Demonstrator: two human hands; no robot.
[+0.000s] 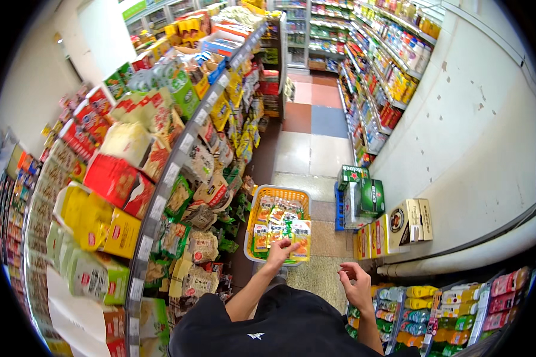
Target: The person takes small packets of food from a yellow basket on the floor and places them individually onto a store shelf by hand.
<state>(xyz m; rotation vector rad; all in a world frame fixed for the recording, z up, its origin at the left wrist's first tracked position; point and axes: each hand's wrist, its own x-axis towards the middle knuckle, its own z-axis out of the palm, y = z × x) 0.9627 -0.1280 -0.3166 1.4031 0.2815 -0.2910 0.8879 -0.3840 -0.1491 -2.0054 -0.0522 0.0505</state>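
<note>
My left hand grips a yellow-and-white snack packet by its left side, above the right part of a basket. The yellow plastic basket has a pale rim and is directly in front of me. Inside it lie several similar snack packets, with some green packaging showing between them. To the right of the basket, my right hand hangs in the air, fingers bent and apart, holding nothing. What supports the basket is hidden beneath it.
A long shelf unit with price labels runs along my left, hung with bagged snacks. Beer cartons and boxes stand by the right wall. Bottled drinks fill racks at lower right. A tiled aisle stretches ahead.
</note>
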